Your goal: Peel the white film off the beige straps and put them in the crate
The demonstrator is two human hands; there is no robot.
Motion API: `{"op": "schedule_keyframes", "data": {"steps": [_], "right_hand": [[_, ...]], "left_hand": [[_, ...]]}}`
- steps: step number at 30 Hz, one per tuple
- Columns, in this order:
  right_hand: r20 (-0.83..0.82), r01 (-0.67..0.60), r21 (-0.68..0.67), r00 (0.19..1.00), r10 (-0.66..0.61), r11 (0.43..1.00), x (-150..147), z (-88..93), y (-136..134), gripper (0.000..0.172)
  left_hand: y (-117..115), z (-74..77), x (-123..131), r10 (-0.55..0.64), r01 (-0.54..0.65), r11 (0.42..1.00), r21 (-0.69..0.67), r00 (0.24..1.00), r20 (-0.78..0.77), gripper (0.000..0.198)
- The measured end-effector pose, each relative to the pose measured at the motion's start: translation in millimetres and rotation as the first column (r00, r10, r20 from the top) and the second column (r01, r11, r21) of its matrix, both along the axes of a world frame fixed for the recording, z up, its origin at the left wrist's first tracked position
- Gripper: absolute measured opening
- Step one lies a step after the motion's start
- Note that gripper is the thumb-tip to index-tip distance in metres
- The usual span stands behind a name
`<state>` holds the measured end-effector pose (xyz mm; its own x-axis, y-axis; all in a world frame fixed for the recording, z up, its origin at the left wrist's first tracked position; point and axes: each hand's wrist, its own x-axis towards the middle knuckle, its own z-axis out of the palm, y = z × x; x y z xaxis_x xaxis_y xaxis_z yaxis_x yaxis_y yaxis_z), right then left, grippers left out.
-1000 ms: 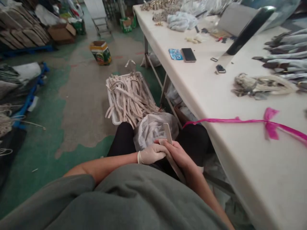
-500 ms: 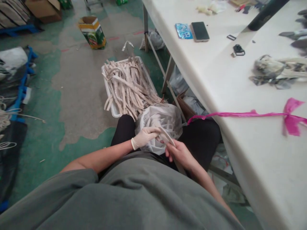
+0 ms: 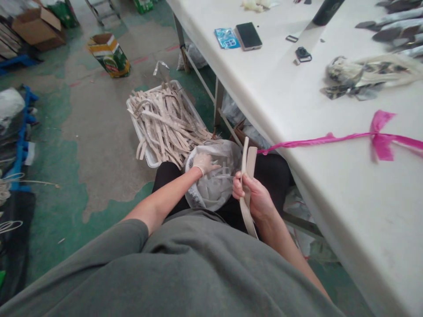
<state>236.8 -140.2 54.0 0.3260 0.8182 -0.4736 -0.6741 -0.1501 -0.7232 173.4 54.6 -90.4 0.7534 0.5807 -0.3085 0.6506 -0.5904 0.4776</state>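
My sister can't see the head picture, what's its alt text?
A person's bare right grip holds pale strapping, two ends sticking up, while the gloved left grip is at an open whitish bag. Beyond sits a tray heaped with strips; a white table stands to the right.

Flat beige strapping [image 3: 251, 164] is held upright, two ends pointing up, one broadside and one nearly edge-on, the lower length curving downward. Just left of it, a translucent whitish plastic bag [image 3: 211, 199] gapes open, its mouth rounded, with pale strips [image 3: 227, 170] lying inside.
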Motion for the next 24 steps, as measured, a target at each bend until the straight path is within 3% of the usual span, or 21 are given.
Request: {"op": "schedule_keyframes", "data": {"steps": [5, 8, 10, 12, 14, 16, 18, 21, 24], "right_hand": [[-0.014, -0.004, -0.010, 1.000, 0.004, 1.000, 0.4, -3.6, 1.7, 0.033], [-0.016, 0.016, 0.000, 1.000, -0.016, 1.000, 0.3, -3.2, 2.9, 0.035], [-0.008, 0.027, 0.000, 1.000, -0.027, 1.000, 0.3, -3.7, 3.5, 0.035], [0.004, 0.027, -0.006, 1.000, -0.027, 1.000, 0.6, -5.5, 3.5, 0.034], [0.013, 0.022, -0.011, 1.000, -0.022, 1.000, 1.1, -7.7, 3.0, 0.033], [0.031, 0.016, -0.015, 0.999, -0.015, 1.000, 1.1, -8.1, 2.6, 0.034], [0.054, -0.006, -0.012, 0.999, 0.006, 1.000, -0.9, -5.1, 4.5, 0.033], [0.027, -0.069, 0.044, 0.997, 0.068, 0.997, -10.4, 2.5, 15.3, 0.030], [0.055, -0.169, 0.097, 0.985, 0.165, 0.981, -25.5, 3.4, 33.5, 0.035]], "left_hand": [[9.0, -4.1, 5.5, 0.015, -0.015, 0.999, -0.036, 1.000, -0.001, 0.041], [19.3, 8.5, -15.4, 0.046, -0.045, 0.998, -0.033, 0.997, 0.058, 0.040], [24.5, 22.1, -36.3, 0.122, -0.098, 0.985, -0.140, 0.977, 0.174, 0.038], [25.9, 38.3, -59.6, 0.280, -0.141, 0.906, -0.400, 0.907, 0.316, 0.037], [22.6, 56.3, -82.6, 0.459, -0.116, 0.749, -0.652, 0.800, 0.385, 0.038], [15.3, 75.0, -102.7, 0.578, -0.081, 0.632, -0.771, 0.712, 0.399, 0.040], [5.9, 92.8, -118.5, 0.656, -0.039, 0.560, -0.828, 0.632, 0.413, 0.042], [-8.6, 113.7, -133.4, 0.689, 0.044, 0.515, -0.856, 0.574, 0.443, 0.047], [-18.1, 125.9, -139.6, 0.656, 0.076, 0.552, -0.831, 0.576, 0.488, 0.049]]}}
